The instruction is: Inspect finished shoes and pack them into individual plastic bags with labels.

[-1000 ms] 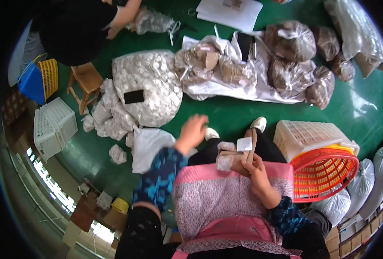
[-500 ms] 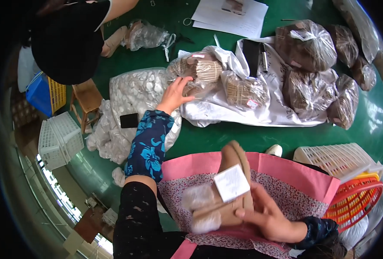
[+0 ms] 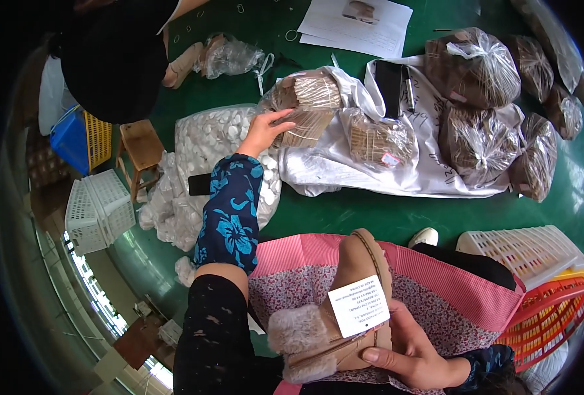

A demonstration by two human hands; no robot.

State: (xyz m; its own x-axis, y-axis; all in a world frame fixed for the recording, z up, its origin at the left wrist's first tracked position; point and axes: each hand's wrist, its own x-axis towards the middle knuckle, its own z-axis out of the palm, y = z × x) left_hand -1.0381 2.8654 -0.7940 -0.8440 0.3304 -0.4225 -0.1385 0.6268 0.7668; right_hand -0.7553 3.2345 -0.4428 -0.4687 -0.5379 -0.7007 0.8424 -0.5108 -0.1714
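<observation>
In my right hand (image 3: 410,352), on my lap, is a small tan ankle boot (image 3: 361,266) with fluffy fur at its top and a side zip. Its rounded toe points away from me, and a white printed tag (image 3: 358,308) lies across its side. My left hand (image 3: 263,133) reaches forward to the floor, thumb and forefinger closed at the edge of a stack of thin brown cards (image 3: 307,127). That stack lies against a clear plastic bag of bundled brown cards (image 3: 313,89). Another bagged bundle (image 3: 379,141) sits just right of it.
A white sack (image 3: 397,186) lies under the bundles, bearing a dark phone (image 3: 389,87) and a pen. Several bagged brown bundles (image 3: 479,69) stand at right. A bag of white discs (image 3: 213,131) lies left. Baskets (image 3: 549,316) flank me; another person (image 3: 111,62) sits far left.
My left hand's thumb and forefinger have come together at the brown cards, whose flat stack now shows beside the fingers. My right hand has tilted the boot, so its fur and tag show more plainly.
</observation>
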